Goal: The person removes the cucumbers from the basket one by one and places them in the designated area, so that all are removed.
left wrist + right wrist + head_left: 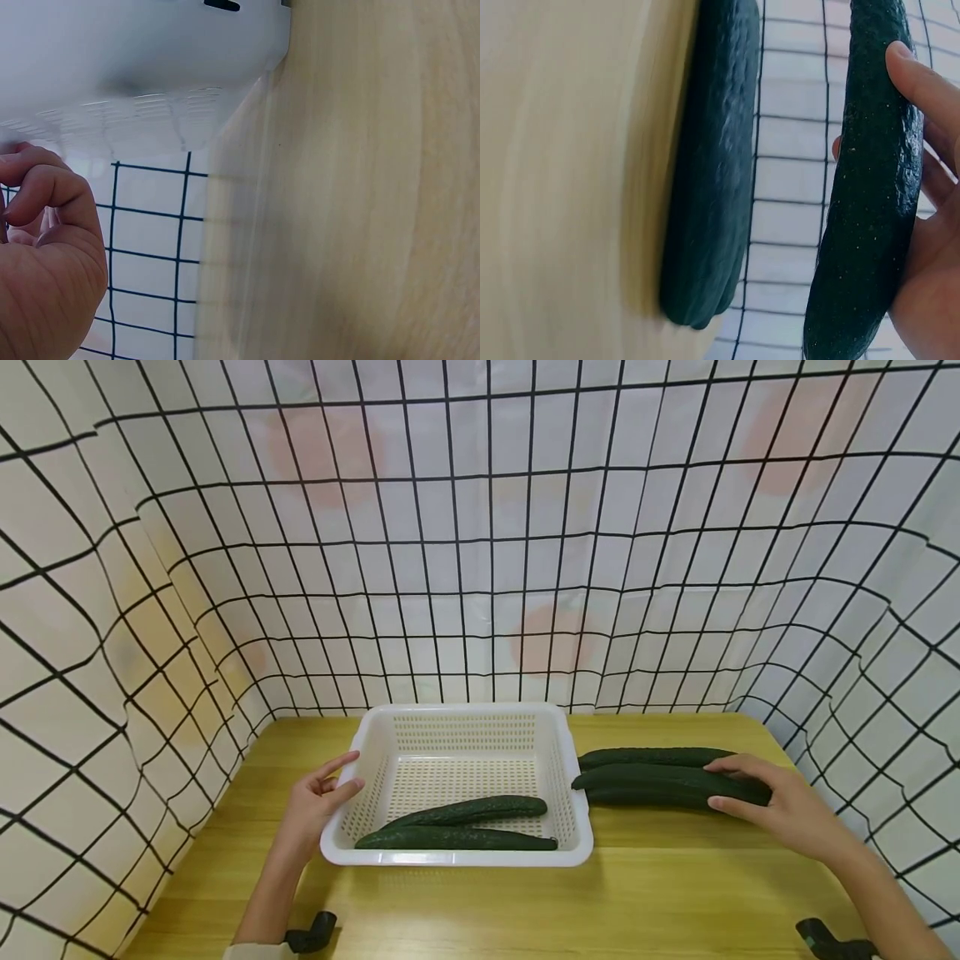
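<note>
A white plastic basket [453, 858] sits on the table with two dark green cucumbers [468, 811] lying along its near side. My left hand [311, 806] grips the basket's left rim, thumb over the edge; in the left wrist view its fingers [56, 191] curl against the basket wall [165, 60]. At the right, my right hand [772, 802] holds a cucumber [667, 779] between thumb and fingers. The right wrist view shows this held cucumber [870, 187] raised apart from other cucumbers [712, 165] lying on the table.
Beside the basket's right wall, a cucumber [652, 757] lies behind the held one, and another shows just in front of it. Black wire grid [491, 568] encloses the yellowish wooden table [480, 910] at the back and both sides, with pale sheeting behind it.
</note>
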`<state>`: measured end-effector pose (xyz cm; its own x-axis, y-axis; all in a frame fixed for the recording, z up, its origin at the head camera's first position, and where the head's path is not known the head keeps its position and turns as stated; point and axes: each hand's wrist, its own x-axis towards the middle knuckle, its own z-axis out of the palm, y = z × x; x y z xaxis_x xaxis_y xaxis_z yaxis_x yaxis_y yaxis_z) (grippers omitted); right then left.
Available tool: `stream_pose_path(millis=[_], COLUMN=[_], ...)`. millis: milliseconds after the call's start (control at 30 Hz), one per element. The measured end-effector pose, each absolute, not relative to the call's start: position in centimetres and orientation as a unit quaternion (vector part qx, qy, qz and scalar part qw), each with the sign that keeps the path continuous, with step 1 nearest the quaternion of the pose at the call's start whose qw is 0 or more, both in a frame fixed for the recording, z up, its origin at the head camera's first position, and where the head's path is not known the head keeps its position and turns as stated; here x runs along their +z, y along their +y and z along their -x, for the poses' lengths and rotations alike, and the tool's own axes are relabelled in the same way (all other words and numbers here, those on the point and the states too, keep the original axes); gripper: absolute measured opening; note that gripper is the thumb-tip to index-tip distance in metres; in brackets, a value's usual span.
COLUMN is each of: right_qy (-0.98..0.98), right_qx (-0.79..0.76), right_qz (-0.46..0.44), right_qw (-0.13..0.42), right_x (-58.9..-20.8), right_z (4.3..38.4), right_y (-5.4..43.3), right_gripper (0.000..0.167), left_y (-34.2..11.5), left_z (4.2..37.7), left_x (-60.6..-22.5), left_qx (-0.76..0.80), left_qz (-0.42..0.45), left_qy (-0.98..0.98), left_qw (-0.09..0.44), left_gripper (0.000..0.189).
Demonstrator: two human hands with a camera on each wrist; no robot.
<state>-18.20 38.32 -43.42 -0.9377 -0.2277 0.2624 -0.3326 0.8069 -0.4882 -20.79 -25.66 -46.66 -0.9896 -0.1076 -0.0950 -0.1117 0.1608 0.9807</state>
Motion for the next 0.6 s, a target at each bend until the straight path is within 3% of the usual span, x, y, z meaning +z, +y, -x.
stream_pose_path(millis=[600], right_qy=[-0.947], right_qx=[0.266], right_qz=[-0.158], right_qw=[0.083], right_x=[-47.5], right_z=[18.1], right_y=[40.9], right_gripper=[0.045], left_y=[-25.6], left_z=[20.9], left_x=[-46.8], left_qx=[0.648], left_qz=[0.078], left_qy=[0.758], left_qw=[0.002], left_gripper=[0.06])
